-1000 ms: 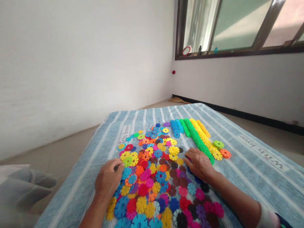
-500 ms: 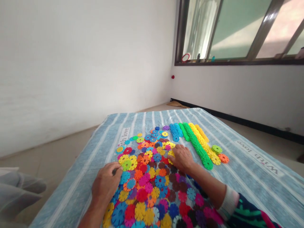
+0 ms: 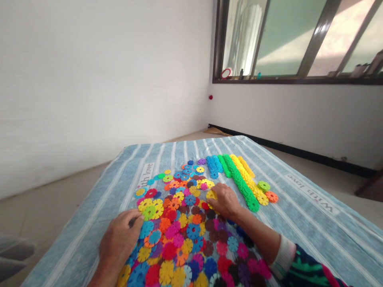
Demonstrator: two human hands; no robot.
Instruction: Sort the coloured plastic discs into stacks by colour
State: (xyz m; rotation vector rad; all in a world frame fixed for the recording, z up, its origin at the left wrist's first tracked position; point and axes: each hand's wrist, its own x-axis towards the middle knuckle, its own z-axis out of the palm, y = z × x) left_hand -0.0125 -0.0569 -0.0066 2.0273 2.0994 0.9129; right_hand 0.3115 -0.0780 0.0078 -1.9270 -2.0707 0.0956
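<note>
Many flat, notched plastic snowflake discs (image 3: 171, 216) in mixed colours lie in a loose heap on a striped cloth. At the heap's left edge is my left hand (image 3: 119, 235), its fingers curled and closed beside a lime-green disc (image 3: 149, 213) on yellow ones. A dark patch shows between thumb and forefinger; I cannot tell what is in the grip. My right hand (image 3: 226, 200) reaches over the heap's right side, fingers bent around a yellow snowflake disc (image 3: 211, 195). Just beyond it lie rows of stacked discs: blue (image 3: 213, 166), green (image 3: 239, 181) and yellow (image 3: 245, 171).
The blue striped cloth (image 3: 89, 223) covers a broad flat surface. Loose lime (image 3: 263, 185) and orange discs (image 3: 272, 196) lie by the yellow row's near end. White walls (image 3: 104, 71) and a window (image 3: 287, 40) stand behind.
The view has turned slightly right, so everything sits further left in the picture. Both hands stay at about the same spots on the heap.
</note>
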